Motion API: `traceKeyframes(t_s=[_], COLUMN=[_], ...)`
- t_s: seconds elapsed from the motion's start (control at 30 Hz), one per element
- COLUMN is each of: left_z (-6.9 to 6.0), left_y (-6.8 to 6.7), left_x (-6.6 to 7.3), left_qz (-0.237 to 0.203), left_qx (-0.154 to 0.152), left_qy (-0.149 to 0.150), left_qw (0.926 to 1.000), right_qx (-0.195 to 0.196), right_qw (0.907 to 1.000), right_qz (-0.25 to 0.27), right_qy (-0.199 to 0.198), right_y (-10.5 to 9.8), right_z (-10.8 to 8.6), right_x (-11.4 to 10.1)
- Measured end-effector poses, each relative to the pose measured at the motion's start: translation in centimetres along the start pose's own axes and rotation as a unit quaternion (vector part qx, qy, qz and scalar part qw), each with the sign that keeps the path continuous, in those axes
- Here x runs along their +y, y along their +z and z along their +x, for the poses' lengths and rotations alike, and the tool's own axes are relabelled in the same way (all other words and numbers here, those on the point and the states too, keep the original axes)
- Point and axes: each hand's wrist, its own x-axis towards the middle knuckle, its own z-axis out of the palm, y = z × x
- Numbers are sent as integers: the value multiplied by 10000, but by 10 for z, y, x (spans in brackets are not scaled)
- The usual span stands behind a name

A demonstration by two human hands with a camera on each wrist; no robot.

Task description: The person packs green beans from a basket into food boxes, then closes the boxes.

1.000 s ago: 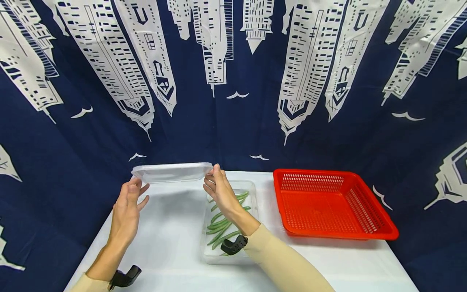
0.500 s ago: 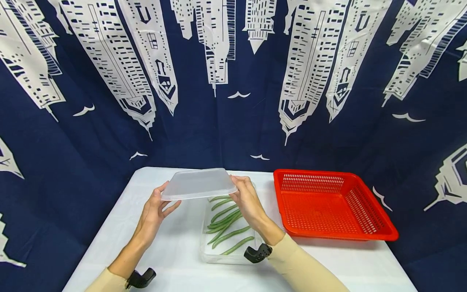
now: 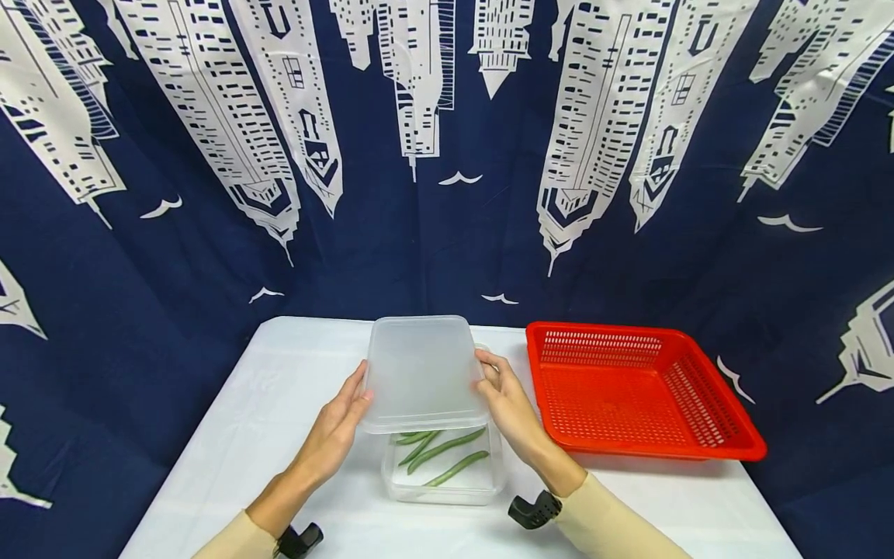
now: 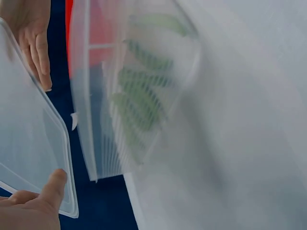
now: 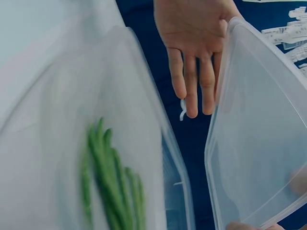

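A translucent plastic lid [image 3: 422,373] is held up between both hands, tilted, over the back part of a clear food container [image 3: 447,495]. Green beans [image 3: 447,449] lie in that container; the lid hides the rear ones. My left hand [image 3: 334,435] holds the lid's left edge, thumb on top and fingers underneath. On the right edge, my right hand [image 3: 513,407] pinches the lid between thumb and fingers. In the left wrist view the lid [image 4: 33,124] is apart from the container [image 4: 88,96]. Beans [image 5: 115,177] also show through the container in the right wrist view.
A red plastic basket [image 3: 649,449] with perforated sides stands right of the container. Both rest on a white table [image 3: 293,388]. Behind the table hangs a dark blue cloth [image 3: 419,256] printed with white buildings and birds.
Both hands have carried the lid to the right, from left of the container to above it. The lid has turned so its broad face shows. Container and basket stay put.
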Motion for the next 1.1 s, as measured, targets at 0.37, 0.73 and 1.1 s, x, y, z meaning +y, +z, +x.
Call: traceKeyframes(t_s=[0.37,0.73,1.1], left_z=[-6,-17,-22], left_y=[31,54,57], left_x=[-11,-11,-21], left_qz=[550,1019,1179], left_qx=[-310,-560,-640], left_qy=[-222,-283,-140], left_qw=[9978,9928,9909], right_qx=[111,144,-100], right_qw=[9916,9767,9651], right_qz=[-1291,-2142,-2617], right_qy=[-11,2,-74], right_y=[-14,-12,-9], right_z=[-35,-55,-59], right_x=[31,49,55])
